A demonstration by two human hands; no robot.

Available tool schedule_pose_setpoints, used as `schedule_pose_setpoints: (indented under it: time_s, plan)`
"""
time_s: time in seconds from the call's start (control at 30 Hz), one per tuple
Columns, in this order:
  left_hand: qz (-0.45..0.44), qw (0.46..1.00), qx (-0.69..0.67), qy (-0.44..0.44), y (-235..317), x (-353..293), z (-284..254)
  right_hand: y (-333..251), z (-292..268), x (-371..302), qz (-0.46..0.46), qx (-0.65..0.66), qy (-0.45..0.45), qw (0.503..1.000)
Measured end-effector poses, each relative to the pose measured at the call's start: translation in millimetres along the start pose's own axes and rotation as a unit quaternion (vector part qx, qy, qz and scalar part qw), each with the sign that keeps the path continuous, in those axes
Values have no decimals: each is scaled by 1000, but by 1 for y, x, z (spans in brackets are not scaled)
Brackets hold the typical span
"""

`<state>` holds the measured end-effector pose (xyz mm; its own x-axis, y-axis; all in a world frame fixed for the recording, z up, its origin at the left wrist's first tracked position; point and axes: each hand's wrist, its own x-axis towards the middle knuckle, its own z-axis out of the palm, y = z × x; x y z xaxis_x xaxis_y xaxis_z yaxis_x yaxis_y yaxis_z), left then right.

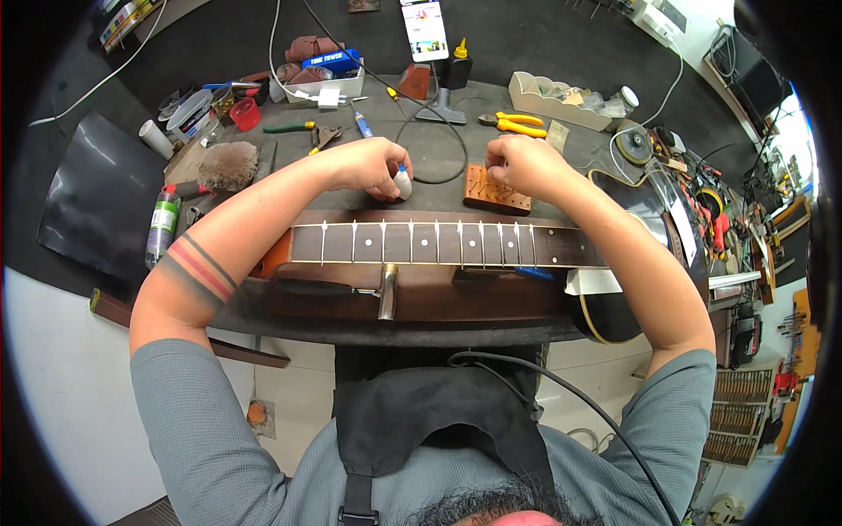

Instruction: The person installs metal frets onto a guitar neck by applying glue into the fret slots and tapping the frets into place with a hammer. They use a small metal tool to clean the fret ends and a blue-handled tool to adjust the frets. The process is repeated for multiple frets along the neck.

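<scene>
Sitting at far left on the dark tabletop (438,201), a brown bristle brush (228,165) is well apart from the work. Further right, a black-handled hammer (387,294) lies just below the fretboard, near its left half. Above the fretboard, the left hand (382,171) pinches a small white bottle (403,183) with a blue tip between its fingers; a light grip should avoid squeezing out its contents. The fretboard (438,244), dark with bright crosswise lines, stretches left to right in front of the person; the bottle's tip is best kept off it. Right of the bottle, a reddish-brown wooden block (498,195) carries thin dark marks, too small to tell whether slots or pieces. Over it, the right hand (526,167) has curled fingers; whether they pinch anything, I cannot tell. A light fingertip touch should keep the block steady. At right is a glossy black guitar body (605,314).
</scene>
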<state>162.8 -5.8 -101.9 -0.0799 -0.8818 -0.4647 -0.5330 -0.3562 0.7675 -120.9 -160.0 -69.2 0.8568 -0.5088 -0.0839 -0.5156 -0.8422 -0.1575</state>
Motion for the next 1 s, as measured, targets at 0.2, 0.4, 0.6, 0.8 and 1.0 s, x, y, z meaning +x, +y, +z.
schedule_pose_setpoints:
  time_s: [0.2,0.4,0.6,0.8,1.0]
  plan:
    - [6,999,44,12,10,-9,-2,5,0,6,-23,13,22,999]
    - [145,922,284,220,32,-98,-46,-27,-52,-36,-25,262,143,954]
    - [241,759,-55,602,-29,-269,-54,-69,-71,-151,-55,477,205,853]
    - [114,716,-126,677,-130,-294,-59,-87,-35,-177,-4,503,172,847]
    - [-14,779,196,595,-104,-289,-52,-103,-14,-183,8,455,183,871]
